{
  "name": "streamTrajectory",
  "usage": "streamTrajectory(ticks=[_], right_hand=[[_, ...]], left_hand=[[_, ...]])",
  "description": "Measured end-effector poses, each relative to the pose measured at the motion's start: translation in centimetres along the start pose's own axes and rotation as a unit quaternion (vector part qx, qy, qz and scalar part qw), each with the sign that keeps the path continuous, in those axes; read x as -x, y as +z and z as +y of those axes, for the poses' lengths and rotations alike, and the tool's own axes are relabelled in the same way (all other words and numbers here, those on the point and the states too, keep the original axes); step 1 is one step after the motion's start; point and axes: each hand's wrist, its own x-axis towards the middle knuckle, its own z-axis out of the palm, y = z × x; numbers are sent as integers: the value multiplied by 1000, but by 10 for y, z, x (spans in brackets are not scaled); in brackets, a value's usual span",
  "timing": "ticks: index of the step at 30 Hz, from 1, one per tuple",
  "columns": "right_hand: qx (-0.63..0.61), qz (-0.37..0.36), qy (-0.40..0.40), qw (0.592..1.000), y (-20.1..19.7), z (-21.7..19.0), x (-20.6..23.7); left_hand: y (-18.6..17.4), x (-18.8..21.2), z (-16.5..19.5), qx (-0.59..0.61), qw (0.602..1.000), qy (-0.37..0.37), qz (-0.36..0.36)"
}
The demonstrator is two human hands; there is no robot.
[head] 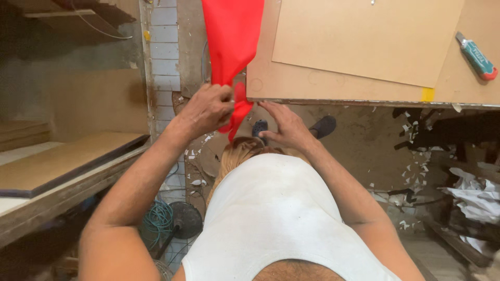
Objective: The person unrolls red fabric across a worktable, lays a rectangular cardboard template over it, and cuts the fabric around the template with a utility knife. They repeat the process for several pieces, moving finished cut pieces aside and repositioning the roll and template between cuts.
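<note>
At the near edge of a fibreboard worktop (291,86), a person's left hand (205,109) closes around a red strip (232,41) hanging over that edge, the right hand (284,125) spread flat beside it, a teal utility knife (476,56) lying farther back.

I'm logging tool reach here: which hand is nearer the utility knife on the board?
Right. The right hand rests at the board's near edge, far left of the utility knife; the left hand grips red cloth, farther away.

hands 2 (205,110) | red cloth 1 (232,41) | boards 2 (364,39) | utility knife 1 (475,56)
</note>
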Motion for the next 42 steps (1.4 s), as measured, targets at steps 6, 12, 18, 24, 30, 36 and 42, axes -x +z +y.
streamTrajectory(ticks=[6,12,18,24,30,36,42], right_hand=[[-146,-31,-99,984,27,-22,-41],[-423,-97,142,890,1,-8,-5],[-365,-28,177,913,-97,32,51],[-216,200,228,928,-242,78,105],[224,297,170,913,-347,163,81],[304,252,131,909,-317,186,137],[266,131,137,945,-305,212,240]], left_hand=[[-85,-12,23,126,982,10,139],[-85,-43,12,226,919,-101,307],[-63,-110,17,155,894,-173,383],[-34,-203,42,215,886,-143,385],[45,-346,28,40,924,-223,307],[130,-414,59,46,953,-106,280],[184,-416,174,246,911,-328,36]])
